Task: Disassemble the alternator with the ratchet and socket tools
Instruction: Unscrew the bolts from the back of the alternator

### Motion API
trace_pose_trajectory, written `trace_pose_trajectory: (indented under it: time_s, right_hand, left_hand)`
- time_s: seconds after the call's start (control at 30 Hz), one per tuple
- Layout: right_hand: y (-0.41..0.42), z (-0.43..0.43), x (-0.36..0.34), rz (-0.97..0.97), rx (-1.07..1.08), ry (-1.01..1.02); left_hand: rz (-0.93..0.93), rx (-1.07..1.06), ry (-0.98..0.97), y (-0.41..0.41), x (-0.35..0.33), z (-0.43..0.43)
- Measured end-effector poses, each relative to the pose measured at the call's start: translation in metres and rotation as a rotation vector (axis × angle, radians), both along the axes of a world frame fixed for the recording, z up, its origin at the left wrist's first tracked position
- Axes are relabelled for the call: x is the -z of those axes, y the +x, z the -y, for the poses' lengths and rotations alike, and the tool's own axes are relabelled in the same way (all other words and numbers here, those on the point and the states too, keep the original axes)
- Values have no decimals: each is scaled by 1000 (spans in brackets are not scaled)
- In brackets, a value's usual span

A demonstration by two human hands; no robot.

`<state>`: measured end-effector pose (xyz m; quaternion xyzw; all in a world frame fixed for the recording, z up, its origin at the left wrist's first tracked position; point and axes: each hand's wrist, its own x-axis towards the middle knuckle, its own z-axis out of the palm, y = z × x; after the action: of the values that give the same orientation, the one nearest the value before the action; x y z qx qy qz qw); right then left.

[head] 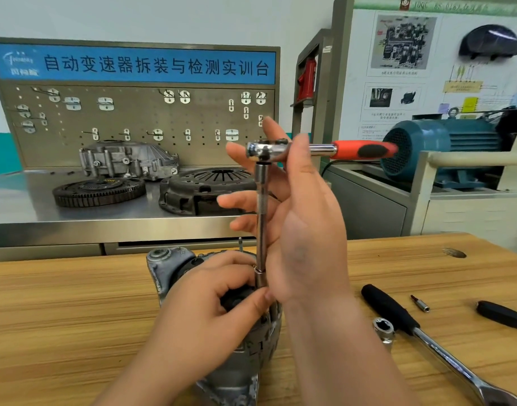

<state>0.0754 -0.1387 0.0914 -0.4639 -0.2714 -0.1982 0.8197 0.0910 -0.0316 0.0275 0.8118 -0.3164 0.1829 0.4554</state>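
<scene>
The grey alternator (169, 271) stands on the wooden table (61, 303) in front of me. My left hand (210, 312) grips its top, fingers curled over the dark centre, thumb against the small socket (259, 278). A long extension bar (261, 218) rises upright from that socket to the chrome head of a ratchet with a red and black handle (362, 150), which points right. My right hand (307, 230) pinches the ratchet just behind its head, thumb in front, the other fingers spread behind the bar. What the socket sits on is hidden.
To the right on the table lie a black-handled chrome ratchet (398, 315), a loose socket (383, 328), a small bit (420, 303) and another black handle (503, 315). Behind, a steel bench carries a flywheel (99, 191), a clutch cover (204, 189) and a housing (128, 159). A blue motor (444, 142) stands at the right.
</scene>
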Motion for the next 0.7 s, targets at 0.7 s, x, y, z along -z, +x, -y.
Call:
trace_pose_trajectory:
  time_s: [0.7]
  right_hand:
    - [-2,-4,-1,55,100,4]
  left_hand:
    - [11,-18,-16,2,-1,0]
